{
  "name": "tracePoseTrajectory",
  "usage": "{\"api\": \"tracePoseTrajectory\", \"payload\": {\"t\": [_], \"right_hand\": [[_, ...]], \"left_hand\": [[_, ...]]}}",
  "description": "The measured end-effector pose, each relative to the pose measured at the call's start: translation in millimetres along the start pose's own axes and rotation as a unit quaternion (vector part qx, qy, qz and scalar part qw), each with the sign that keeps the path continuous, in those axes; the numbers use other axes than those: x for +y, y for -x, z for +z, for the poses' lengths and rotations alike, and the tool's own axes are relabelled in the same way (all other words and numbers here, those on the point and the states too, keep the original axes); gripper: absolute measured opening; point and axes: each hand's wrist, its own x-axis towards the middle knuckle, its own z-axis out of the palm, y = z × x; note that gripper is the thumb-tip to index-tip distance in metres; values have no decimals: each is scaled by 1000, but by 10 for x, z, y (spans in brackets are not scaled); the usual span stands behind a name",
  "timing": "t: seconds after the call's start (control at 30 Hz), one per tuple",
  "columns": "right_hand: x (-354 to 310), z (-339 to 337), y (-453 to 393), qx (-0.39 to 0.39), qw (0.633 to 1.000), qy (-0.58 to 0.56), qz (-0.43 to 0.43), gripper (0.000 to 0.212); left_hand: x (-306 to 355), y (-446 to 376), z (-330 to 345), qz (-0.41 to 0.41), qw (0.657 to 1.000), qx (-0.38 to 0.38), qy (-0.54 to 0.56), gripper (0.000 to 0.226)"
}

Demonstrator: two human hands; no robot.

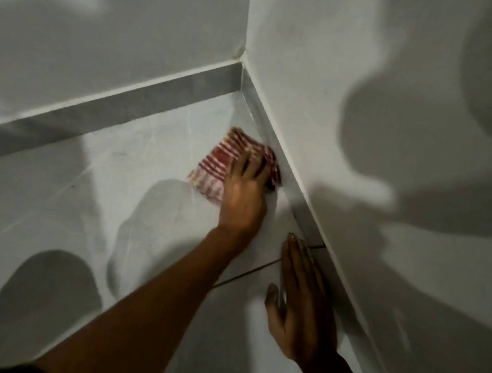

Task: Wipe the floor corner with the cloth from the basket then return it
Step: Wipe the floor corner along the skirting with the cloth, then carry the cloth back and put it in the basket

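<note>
A red-and-white striped cloth (221, 164) lies on the pale tiled floor, its right end bunched against the grey skirting of the right wall, a short way out from the floor corner (241, 89). My left hand (245, 194) presses down on the cloth, fingers curled over its right part and hiding that end. My right hand (299, 296) rests flat on the floor tiles nearer to me, fingers stretched out along the right skirting, holding nothing. No basket is in view.
Two white walls meet at the corner, each with a grey skirting strip (123, 107) along its foot. A dark grout line (246, 272) crosses the floor between my hands. Shadows of my arms and head fall on the floor and walls.
</note>
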Motion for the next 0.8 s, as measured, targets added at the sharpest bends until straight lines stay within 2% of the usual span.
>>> {"api": "tracePoseTrajectory", "payload": {"t": [0.07, 0.17, 0.23, 0.33, 0.4, 0.47, 0.5, 0.67, 0.8], "right_hand": [[-16, -18, 2, -13, 1000, -4, -10, 74], [-22, -80, -16, -71, 997, 8, -12, 89], [-43, -129, -28, -104, 994, 19, -10, 95], [-94, -270, 47, -136, 991, -10, 5, 93], [-213, -514, 150, -141, 989, -26, 32, 89], [-472, -894, 236, -149, 987, -40, 44, 86], [-612, -1067, 259, -152, 986, -48, 40, 85], [-1510, -2147, 106, -165, 983, -79, 12, 82], [-2312, -3032, -213, -159, 983, -92, -22, 84]], "left_hand": [[62, 303, -5, 34, 999, -18, 17, 53], [128, 595, -93, 94, 992, -81, 34, 50], [104, 673, -238, 101, 987, -109, 66, 48], [75, 760, -656, 30, 973, -168, 153, 45], [159, 859, -1090, -94, 943, -202, 248, 37], [280, 1007, -1556, -222, 889, -186, 354, 30], [363, 1078, -1768, -253, 872, -164, 385, 30], [932, 1265, -3046, -330, 832, -86, 438, 29], [1260, 1340, -4140, -341, 824, -21, 452, 24]]}}
